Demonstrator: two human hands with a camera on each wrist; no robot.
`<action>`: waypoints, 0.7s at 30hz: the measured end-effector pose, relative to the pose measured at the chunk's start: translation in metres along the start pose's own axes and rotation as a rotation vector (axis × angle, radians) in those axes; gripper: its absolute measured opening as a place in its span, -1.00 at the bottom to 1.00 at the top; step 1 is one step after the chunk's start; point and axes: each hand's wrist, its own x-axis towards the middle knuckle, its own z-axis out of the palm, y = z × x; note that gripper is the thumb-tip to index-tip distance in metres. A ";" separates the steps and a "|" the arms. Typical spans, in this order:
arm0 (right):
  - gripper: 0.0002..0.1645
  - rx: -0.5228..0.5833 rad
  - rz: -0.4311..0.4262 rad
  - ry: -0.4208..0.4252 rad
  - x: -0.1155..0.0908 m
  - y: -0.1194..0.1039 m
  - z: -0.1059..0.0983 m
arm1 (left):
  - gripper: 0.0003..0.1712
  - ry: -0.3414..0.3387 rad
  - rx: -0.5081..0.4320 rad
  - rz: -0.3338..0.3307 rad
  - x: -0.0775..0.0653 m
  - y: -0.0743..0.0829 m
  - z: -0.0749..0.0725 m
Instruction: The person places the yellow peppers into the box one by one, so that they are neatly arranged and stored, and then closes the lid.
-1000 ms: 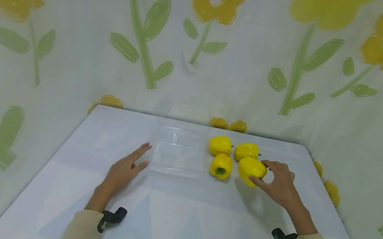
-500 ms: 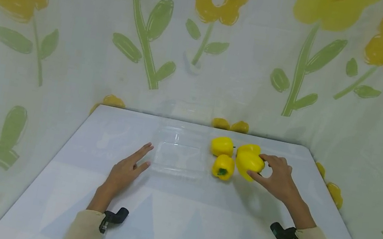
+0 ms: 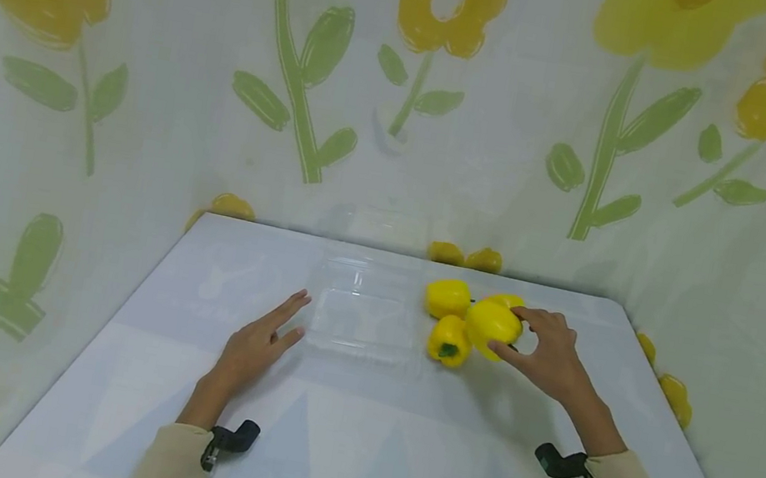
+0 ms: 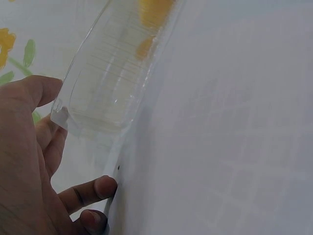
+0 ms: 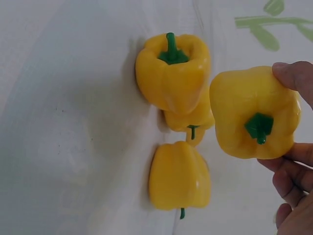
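My right hand (image 3: 549,358) pinches a yellow bell pepper (image 3: 490,326) between thumb and fingers, above the table. In the right wrist view its green stem end (image 5: 258,126) faces the camera. Three more yellow bell peppers lie close by: one at the back left (image 3: 447,297), one in front with its stem facing forward (image 3: 449,341), and one partly hidden behind the held pepper (image 3: 511,301). A clear plastic container (image 3: 356,346) sits left of them. Beside its left edge is my left hand (image 3: 252,348), fingers loosely extended; in the left wrist view its fingertips (image 4: 53,88) meet the container's rim.
The white table (image 3: 347,453) has pale blue triangles printed on it. A flower-patterned cloth (image 3: 490,147) hangs behind and at both sides. Behind the container a faint transparent lid (image 3: 384,231) seems to stand raised. Each wrist carries a small black camera (image 3: 234,436).
My right hand has moved slightly left with the pepper, which now covers more of the pepper behind it. My left hand stays by the container. The head view has shifted a little.
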 end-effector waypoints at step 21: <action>-0.12 0.029 -0.091 -0.006 0.020 -0.013 0.004 | -0.32 -0.023 0.007 -0.027 0.001 0.001 -0.001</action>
